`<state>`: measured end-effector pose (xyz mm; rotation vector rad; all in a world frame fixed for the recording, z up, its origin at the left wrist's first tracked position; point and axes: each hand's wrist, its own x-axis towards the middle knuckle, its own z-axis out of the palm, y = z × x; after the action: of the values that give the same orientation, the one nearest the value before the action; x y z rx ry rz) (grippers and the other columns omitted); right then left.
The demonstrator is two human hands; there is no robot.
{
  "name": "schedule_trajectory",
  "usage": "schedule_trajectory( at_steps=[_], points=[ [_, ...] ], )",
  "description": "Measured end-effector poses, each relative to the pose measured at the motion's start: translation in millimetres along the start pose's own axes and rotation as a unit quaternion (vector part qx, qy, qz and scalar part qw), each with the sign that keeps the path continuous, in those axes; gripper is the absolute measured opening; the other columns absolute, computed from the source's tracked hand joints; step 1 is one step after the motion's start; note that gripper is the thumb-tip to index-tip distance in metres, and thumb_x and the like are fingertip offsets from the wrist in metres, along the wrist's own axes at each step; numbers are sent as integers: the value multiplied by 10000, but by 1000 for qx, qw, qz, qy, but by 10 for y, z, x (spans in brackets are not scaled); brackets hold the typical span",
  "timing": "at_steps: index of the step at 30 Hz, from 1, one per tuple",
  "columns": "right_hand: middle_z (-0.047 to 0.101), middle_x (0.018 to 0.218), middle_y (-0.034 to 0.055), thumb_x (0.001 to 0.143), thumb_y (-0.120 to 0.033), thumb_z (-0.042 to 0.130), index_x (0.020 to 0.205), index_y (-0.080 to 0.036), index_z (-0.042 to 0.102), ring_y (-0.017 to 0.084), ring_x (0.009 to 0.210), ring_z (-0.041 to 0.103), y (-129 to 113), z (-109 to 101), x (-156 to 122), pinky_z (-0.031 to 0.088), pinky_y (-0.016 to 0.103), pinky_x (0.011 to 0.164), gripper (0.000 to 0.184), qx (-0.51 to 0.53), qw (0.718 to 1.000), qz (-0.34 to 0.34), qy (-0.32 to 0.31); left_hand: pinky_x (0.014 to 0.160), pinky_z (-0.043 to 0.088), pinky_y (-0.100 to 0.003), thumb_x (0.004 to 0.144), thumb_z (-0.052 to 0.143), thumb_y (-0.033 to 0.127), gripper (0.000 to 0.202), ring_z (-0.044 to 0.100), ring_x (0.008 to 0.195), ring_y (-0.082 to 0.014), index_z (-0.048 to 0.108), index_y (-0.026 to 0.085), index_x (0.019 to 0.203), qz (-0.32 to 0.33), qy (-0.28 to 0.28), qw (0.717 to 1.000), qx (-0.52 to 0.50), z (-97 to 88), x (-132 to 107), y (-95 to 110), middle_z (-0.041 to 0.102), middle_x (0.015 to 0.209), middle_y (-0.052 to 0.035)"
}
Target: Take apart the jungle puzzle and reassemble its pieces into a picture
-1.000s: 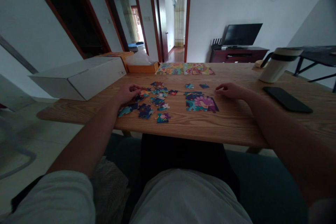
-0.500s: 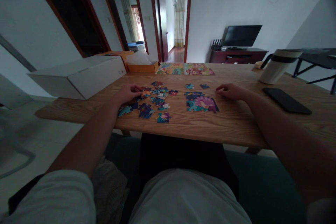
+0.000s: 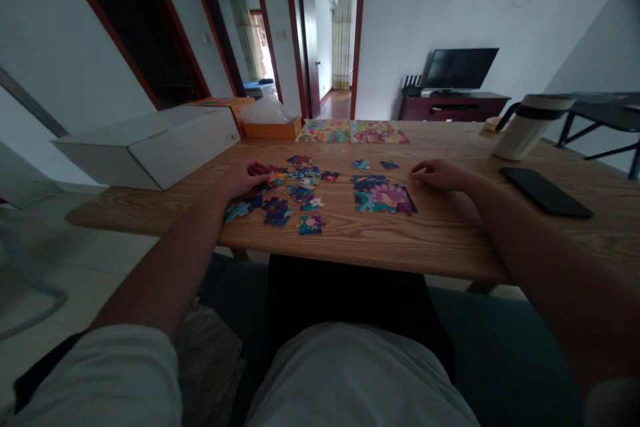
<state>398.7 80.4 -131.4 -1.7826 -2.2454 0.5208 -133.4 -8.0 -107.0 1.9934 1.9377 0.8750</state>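
Note:
Loose jigsaw pieces (image 3: 279, 211) lie in an overlapping pile on the left half of the wooden table. At that pile's left edge rests my left hand (image 3: 245, 178), its fingers loosely bent against the pieces, with nothing lifted in them. A partly joined puzzle section (image 3: 384, 196), with a pink-purple shape and dark blue and teal parts, lies flat to the right. Just right of it, my right hand (image 3: 436, 174) rests on the tabletop, fingers relaxed and apart from the puzzle. Above the section sit a teal piece (image 3: 361, 165) and a dark blue piece (image 3: 389, 165), both separate.
A colourful printed sheet (image 3: 353, 132) lies at the table's far edge. To the left stand a long white box (image 3: 150, 143) and an orange box (image 3: 273, 129) holding clear plastic. A black phone (image 3: 545, 192) and a white mug (image 3: 533, 127) are on the right.

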Motion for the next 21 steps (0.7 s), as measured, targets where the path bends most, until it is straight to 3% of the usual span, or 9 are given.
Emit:
schedule_trajectory(
  at_steps=[11, 21],
  points=[
    [748, 830, 87, 936, -406, 636, 1207, -173, 733, 205, 692, 673, 14, 17, 13, 532, 323, 678, 371, 13, 1000, -1, -1, 687, 538, -280, 749, 737, 419, 359, 673, 803, -203, 723, 206, 1037, -23, 12, 1000, 15, -13, -42, 53, 744, 922, -52],
    [767, 928, 101, 939, -384, 644, 1194, -182, 745, 226, 792, 702, 2, 13, 4, 541, 333, 743, 341, 6, 1000, -3, 6, 696, 563, -301, 779, 704, 388, 321, 703, 826, -223, 734, 213, 1047, -29, 10, 999, 18, -12, -19, 24, 755, 961, -71]
  ],
)
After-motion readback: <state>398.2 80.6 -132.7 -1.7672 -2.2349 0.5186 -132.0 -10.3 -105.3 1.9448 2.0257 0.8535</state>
